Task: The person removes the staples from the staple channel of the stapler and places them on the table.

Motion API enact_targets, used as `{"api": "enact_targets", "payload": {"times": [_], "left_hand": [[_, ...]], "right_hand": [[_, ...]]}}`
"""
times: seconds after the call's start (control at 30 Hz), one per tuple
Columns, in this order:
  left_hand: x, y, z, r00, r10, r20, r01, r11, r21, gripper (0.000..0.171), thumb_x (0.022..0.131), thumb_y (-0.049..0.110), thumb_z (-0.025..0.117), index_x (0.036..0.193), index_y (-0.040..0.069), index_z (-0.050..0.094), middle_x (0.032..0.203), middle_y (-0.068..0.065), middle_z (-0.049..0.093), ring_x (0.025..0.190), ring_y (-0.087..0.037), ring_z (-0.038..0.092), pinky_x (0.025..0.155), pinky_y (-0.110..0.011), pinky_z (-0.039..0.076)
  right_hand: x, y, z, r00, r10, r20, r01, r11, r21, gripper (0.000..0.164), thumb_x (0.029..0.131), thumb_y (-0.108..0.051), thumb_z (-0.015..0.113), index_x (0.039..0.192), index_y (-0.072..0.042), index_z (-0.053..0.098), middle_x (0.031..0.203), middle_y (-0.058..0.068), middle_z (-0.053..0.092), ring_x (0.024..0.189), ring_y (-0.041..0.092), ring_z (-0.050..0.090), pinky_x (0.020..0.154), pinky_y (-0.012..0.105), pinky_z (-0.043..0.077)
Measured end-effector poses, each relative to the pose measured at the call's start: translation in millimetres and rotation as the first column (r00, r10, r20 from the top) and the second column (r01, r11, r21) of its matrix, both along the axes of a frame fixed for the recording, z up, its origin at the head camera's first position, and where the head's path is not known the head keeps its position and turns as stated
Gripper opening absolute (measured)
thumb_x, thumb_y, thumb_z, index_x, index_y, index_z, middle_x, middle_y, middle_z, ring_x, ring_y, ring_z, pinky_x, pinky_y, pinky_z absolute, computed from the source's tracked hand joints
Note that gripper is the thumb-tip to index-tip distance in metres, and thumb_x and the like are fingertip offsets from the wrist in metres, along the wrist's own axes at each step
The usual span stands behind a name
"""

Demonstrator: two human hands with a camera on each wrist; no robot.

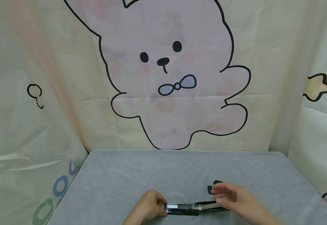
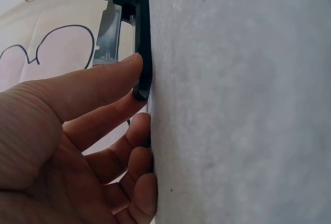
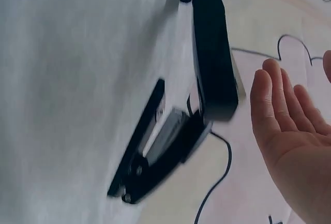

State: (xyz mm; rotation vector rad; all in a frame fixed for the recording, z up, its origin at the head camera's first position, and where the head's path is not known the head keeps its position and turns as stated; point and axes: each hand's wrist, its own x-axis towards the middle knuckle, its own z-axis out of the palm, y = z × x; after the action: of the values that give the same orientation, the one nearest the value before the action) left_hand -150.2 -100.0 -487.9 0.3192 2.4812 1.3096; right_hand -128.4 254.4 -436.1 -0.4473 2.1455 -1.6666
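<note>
1. The left hand (image 1: 148, 204) pinches the left end of an opened black stapler (image 1: 191, 207), lying roughly parallel to the far edge of the tabletop (image 1: 118, 175).
2. Its metal strip (image 2: 107, 33) bears a mark too small to read.
3. The right hand (image 1: 238, 200), relaxed and empty, hovers near the opposite end.
4. Nearer that edge gapes a second black stapler (image 3: 164, 170).

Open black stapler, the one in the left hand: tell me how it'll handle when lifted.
The stapler would probably bend in the middle, since its two halves lie spread end to end. Its shiny metal channel looks stiff and perhaps slippery.
</note>
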Motion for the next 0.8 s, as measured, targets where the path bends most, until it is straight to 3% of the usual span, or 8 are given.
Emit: {"api": "enact_targets", "payload": {"times": [0.37,0.67,0.8], "left_hand": [[-0.6,0.3,0.1,1.0,0.001,0.005,-0.001,1.0,-0.009,0.023,0.068,-0.006,0.09,0.086,0.003,0.08,0.059,0.002,0.057,0.055,-0.012,0.049,0.052,-0.026,0.036],[-1.2,-0.7,-1.2,0.999,-0.006,0.033,0.006,1.0,0.006,0.023,0.07,-0.007,0.089,0.088,0.003,0.08,0.061,0.001,0.058,0.057,-0.012,0.049,0.053,-0.026,0.036],[-1.1,-0.9,-1.6,1.0,-0.003,0.028,0.003,1.0,0.008,0.023,0.069,-0.006,0.09,0.088,0.003,0.08,0.061,0.001,0.058,0.057,-0.013,0.049,0.052,-0.026,0.036]], "right_hand": [[-0.8,-39.8,-19.7,0.989,0.066,0.135,-0.049,0.991,-0.124,0.051,0.103,-0.004,0.061,0.14,0.024,0.041,0.122,0.018,0.068,0.105,0.019,0.07,0.084,0.031,0.057],[-0.4,-73.4,-33.3,0.965,-0.019,0.26,0.024,1.0,-0.018,0.044,0.101,-0.007,0.065,0.137,0.016,0.053,0.106,0.01,0.072,0.096,0.026,0.071,0.082,0.039,0.058],[-6.9,-76.2,-51.4,0.946,0.04,0.322,-0.011,0.996,-0.091,0.048,0.1,-0.014,0.07,0.137,0.013,0.055,0.107,0.012,0.074,0.096,0.026,0.072,0.081,0.038,0.059]]}}
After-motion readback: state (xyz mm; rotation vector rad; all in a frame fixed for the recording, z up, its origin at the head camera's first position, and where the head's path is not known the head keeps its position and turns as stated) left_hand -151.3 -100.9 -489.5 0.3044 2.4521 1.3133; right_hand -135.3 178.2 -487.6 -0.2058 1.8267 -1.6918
